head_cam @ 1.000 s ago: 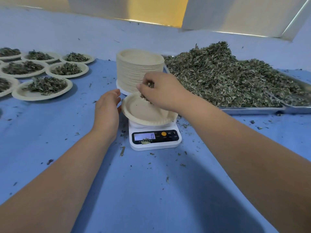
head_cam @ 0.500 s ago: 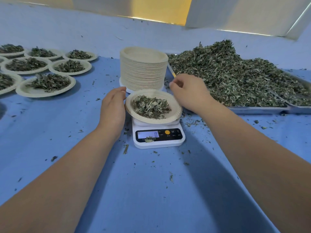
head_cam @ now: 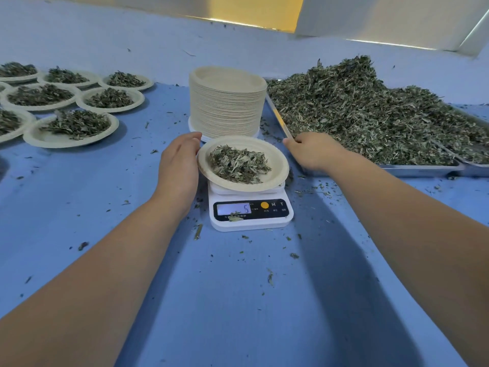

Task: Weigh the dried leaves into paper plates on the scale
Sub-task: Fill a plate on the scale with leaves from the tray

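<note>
Weighing in progress: paper plate (head_cam: 278, 165) of dried leaves (head_cam: 239, 164) on scale (head_cam: 251, 222), mid-table, reading 5. Left hand (head_cam: 180, 168) against plate rim, fingers straight, together. Right hand (head_cam: 313, 151) at tray (head_cam: 418, 170) corner, fingers curled; grip undeterminable. Next: verify reading, adjust portion gently.

Both forearms forward, left hand (head_cam: 180, 168) edge-on with straight fingers, right hand (head_cam: 315, 152) palm-down, fingers curled

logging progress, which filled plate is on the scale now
The plate by the left hand, resting on the white scale; the other filled plates sit on the cloth, far left.
</note>
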Available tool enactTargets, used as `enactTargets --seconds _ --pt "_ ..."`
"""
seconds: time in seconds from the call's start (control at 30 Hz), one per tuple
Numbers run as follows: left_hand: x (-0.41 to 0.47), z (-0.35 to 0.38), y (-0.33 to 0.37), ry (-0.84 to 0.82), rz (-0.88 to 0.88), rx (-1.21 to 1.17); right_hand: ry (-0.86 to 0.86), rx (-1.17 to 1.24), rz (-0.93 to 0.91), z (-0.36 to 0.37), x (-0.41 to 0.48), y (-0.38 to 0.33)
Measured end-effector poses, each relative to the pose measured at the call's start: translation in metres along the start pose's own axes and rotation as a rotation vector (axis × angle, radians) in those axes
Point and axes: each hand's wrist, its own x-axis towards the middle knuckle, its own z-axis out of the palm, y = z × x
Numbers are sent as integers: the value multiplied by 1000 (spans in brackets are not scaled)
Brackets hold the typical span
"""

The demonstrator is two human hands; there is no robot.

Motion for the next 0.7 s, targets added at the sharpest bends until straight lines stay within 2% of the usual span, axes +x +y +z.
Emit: enactTargets --seconds 0.47,0.6,0.63,0.7 --pt "-1 -1 1 6 -9 -15 299 95 -32 -9 -13 1" --pt "-1 -1 1 7 -1 -14 474 160 -48 -12 -14 4" --pt "-1 -1 1 9 1 -13 472 165 -45 -12 -13 4" --pt "-1 0 0 5 5 -8 344 143 -7 -10 -11 5"
